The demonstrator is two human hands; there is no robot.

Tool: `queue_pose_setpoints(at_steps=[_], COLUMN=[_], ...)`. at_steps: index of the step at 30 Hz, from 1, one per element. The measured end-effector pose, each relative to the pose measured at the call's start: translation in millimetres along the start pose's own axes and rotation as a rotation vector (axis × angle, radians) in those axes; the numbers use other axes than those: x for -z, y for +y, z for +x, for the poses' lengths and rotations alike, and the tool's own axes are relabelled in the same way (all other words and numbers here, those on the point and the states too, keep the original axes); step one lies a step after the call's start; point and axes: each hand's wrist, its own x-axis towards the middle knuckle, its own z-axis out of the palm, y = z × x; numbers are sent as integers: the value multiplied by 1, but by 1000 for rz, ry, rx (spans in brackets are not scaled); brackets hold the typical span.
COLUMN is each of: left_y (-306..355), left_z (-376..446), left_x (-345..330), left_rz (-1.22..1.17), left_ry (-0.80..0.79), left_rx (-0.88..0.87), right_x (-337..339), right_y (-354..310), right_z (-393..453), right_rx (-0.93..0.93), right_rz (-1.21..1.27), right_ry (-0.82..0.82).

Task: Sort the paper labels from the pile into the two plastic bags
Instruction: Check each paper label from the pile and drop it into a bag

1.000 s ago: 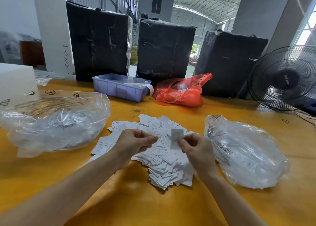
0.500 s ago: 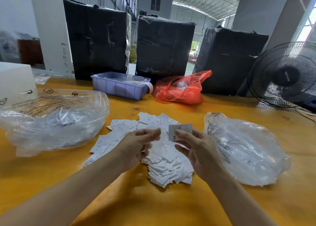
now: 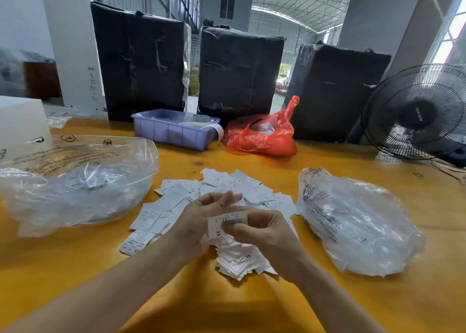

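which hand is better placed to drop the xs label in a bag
Right, probably. The right hand already pinches the label, and the right bag lies just beside it. The left hand only touches the label's edge. Which bag takes XS isn't visible.

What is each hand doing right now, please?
Left hand: touches the held label; whether it grips it cannot be told.
Right hand: pinches that label, printed XS.
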Motion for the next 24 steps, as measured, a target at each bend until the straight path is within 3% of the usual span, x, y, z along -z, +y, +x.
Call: queue_pose_setpoints(at_steps=[5,12,15,20,24], left_y=[0,2,5,10,7], left_z=[-3,-1,-2,-3,-5], left_x=[-1,0,4,12,10], left_rz=[91,32,238,543,662], left_ry=[-21,62,11,-200,-202], left_rx=[59,4,-24,27,-62], right_x=[4,13,17,20,15], right_y=[3,-2,-1,-3,-3], right_z=[2,6,6,3,2], right_rx=[71,60,84,79,74], right_rz=[-164,-76,-130,-309,-353], right_ry=[178,360,391,205,155])
